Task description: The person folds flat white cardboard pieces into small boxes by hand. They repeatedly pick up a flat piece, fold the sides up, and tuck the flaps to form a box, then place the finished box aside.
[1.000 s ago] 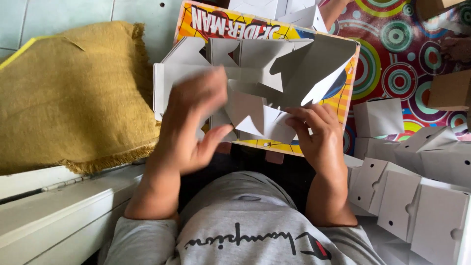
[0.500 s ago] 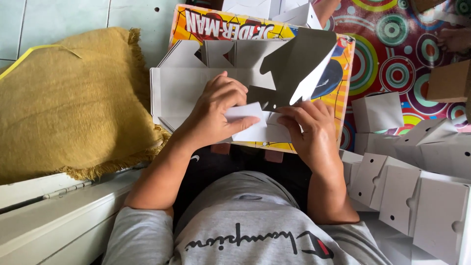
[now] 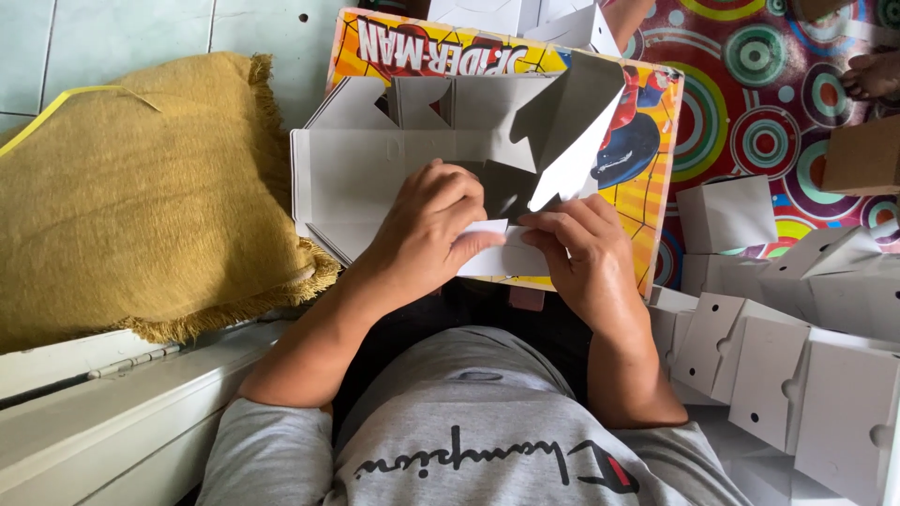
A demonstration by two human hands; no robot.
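We hold a flat, die-cut white cardboard box blank (image 3: 394,173) over a bright picture-printed board (image 3: 647,141) that carries it. Our left hand (image 3: 427,230) presses on the blank's near edge, fingers curled together on a small flap (image 3: 497,248). Our right hand (image 3: 581,253) pinches that same flap with fingers close together. A mustard-yellow fringed cushion (image 3: 141,197) crowds the blank's left edge; folded white boxes (image 3: 787,347) crowd the right, leaving little room.
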